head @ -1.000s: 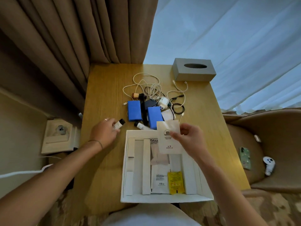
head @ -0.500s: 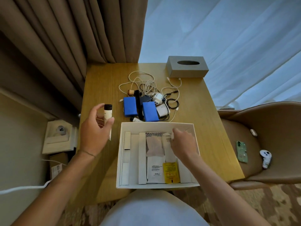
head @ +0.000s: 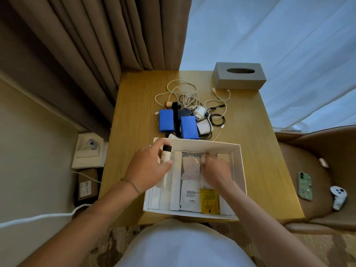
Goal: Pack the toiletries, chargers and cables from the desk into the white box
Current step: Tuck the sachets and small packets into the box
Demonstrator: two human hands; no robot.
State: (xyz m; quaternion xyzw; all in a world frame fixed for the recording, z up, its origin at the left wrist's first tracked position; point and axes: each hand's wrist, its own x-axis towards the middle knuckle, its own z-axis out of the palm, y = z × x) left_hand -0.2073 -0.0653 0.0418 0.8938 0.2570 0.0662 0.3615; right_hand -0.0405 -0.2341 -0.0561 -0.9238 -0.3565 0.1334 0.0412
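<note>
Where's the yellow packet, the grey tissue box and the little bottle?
yellow packet point(head: 209, 201), head view, middle of its front.
grey tissue box point(head: 239, 81), head view, front wall.
little bottle point(head: 166, 155), head view, white body below the dark cap.

white box point(head: 237, 149), two blue cases point(head: 166, 120), yellow sachet point(head: 209, 201), grey tissue box point(head: 238, 80), zebra-striped packet point(head: 191, 153).

- You get cool daylight through the sheer curtain point(head: 279, 45) at upper right.
- Your left wall stays dim.
- Wide-angle bending warps your edges.
- Both hands point(head: 148, 170) look motion-blurred.
</note>
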